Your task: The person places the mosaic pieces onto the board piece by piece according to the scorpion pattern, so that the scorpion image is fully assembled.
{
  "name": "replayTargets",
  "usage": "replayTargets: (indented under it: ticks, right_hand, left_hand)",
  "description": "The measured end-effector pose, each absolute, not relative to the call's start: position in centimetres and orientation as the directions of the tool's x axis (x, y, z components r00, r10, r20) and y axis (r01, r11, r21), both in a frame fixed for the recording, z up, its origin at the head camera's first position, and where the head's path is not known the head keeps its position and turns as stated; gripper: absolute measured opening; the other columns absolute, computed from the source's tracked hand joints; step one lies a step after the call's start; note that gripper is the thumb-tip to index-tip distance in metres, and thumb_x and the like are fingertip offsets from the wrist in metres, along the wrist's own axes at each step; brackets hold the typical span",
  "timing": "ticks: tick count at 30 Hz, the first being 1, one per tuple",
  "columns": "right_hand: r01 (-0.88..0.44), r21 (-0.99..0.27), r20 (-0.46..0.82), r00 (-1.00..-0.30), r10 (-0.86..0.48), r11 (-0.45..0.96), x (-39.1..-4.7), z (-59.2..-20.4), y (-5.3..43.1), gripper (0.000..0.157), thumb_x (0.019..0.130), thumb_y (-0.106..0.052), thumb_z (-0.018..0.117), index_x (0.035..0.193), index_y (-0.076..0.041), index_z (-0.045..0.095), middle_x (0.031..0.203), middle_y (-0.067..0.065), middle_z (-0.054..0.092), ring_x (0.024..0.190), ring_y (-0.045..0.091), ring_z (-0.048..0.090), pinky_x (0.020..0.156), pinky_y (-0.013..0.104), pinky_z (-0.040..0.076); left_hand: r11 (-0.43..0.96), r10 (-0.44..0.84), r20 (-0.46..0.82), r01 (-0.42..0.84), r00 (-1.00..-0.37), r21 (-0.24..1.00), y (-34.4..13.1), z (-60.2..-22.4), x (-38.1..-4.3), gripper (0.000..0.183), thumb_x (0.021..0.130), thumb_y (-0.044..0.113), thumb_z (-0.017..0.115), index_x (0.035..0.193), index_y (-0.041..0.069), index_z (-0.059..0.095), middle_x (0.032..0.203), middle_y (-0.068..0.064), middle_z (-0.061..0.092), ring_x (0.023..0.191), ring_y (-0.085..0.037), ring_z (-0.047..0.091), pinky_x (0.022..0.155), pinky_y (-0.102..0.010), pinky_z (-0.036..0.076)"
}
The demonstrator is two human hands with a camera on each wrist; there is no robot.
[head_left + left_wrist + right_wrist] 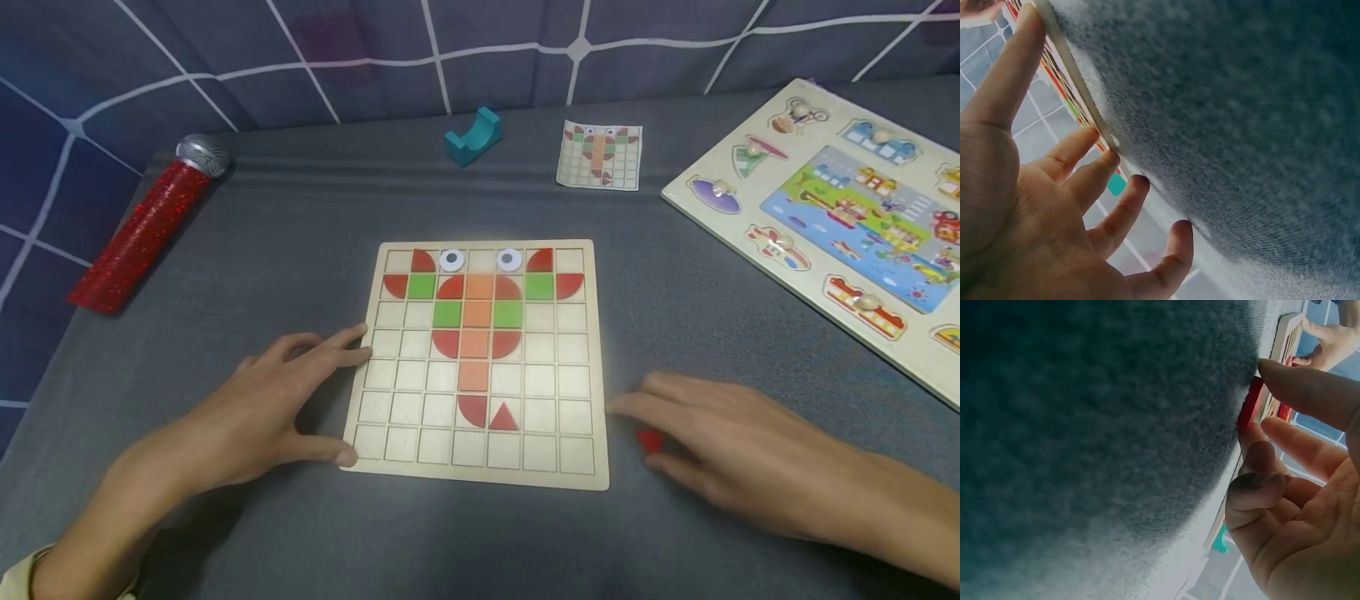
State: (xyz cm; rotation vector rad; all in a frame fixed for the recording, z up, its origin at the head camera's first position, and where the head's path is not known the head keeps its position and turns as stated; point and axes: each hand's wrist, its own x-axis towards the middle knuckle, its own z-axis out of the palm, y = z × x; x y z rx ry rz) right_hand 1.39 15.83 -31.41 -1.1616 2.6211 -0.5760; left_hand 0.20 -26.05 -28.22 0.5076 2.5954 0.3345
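Note:
A square wooden grid board point(540, 467) lies on the grey surface, with red, orange and green pieces and two googly eyes in its cells. Along its left edge my left hand point(255, 408) rests with spread fingers, the thumb by the near corner. In the left wrist view, the fingertips point(1107, 159) touch the board's side. To the right of the board, my right hand point(742, 450) holds a small red piece point(649, 441) low at the surface. The right wrist view shows this red piece point(1249, 405) between thumb and a finger; its full shape is hidden.
Behind the board are a teal arch block point(474, 140) and a small printed pattern card point(599, 157). A red glitter microphone point(150, 229) lies at the left. At the right is a knobbed picture puzzle point(720, 158). A checked blue cloth point(510, 75) borders the back.

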Motion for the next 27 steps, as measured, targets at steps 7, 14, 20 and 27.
replayTargets:
  ticks: [7, 14, 20, 27]
  right_hand:
    - [-0.655, -0.402, -0.053, -0.681, -0.731, 0.639, 1.7, -31.5, 16.0, 0.054, 0.074, -0.022, 0.086, 0.123, -0.027, 0.063, 0.088, -0.024, 0.045, 0.072, -0.006, 0.042, 0.058, 0.027, 0.044]
    - [-0.656, -0.399, -0.017, -0.693, -0.721, 0.640, 1.8, -31.5, 15.9, 0.049, 0.075, -0.021, 0.084, 0.120, -0.027, 0.065, 0.089, -0.025, 0.049, 0.073, -0.008, 0.046, 0.058, 0.028, 0.048]
    - [-0.654, -0.462, 0.043, -0.691, -0.722, 0.599, 1.9, -31.0, 14.9, 0.046, 0.075, -0.020, 0.084, 0.118, -0.023, 0.067, 0.092, -0.022, 0.055, 0.073, -0.008, 0.047, 0.059, 0.025, 0.048]
    - [-0.666, -0.517, 0.083, -0.665, -0.743, 0.538, 2.2, -31.0, 12.9, 0.038, 0.076, -0.019, 0.084, 0.110, -0.022, 0.069, 0.099, -0.020, 0.060, 0.083, -0.006, 0.054, 0.066, 0.028, 0.053]
  left_hand:
    - [0.902, 0.408, -0.404, 0.292, -0.819, 0.320, -26.1, -28.2, 0.2, 0.102, 0.064, 0.065, 0.081, 0.150, 0.026, 0.042, 0.161, 0.001, 0.025, 0.137, -0.040, 0.028, 0.092, -0.078, 0.024]
    - [0.902, 0.406, -0.406, 0.289, -0.819, 0.320, -26.1, -28.2, 0.1, 0.102, 0.064, 0.064, 0.081, 0.149, 0.025, 0.042, 0.162, 0.001, 0.025, 0.137, -0.040, 0.028, 0.094, -0.075, 0.025]
    - [0.906, 0.400, -0.414, 0.284, -0.818, 0.313, -26.1, -28.3, 0.1, 0.103, 0.063, 0.067, 0.080, 0.150, 0.025, 0.042, 0.162, 0.000, 0.024, 0.137, -0.041, 0.028, 0.094, -0.076, 0.025]
    - [0.906, 0.400, -0.407, 0.290, -0.821, 0.307, -26.1, -28.3, 0.1, 0.104, 0.062, 0.069, 0.079, 0.150, 0.025, 0.042, 0.162, 0.001, 0.025, 0.137, -0.041, 0.028, 0.092, -0.077, 0.026]
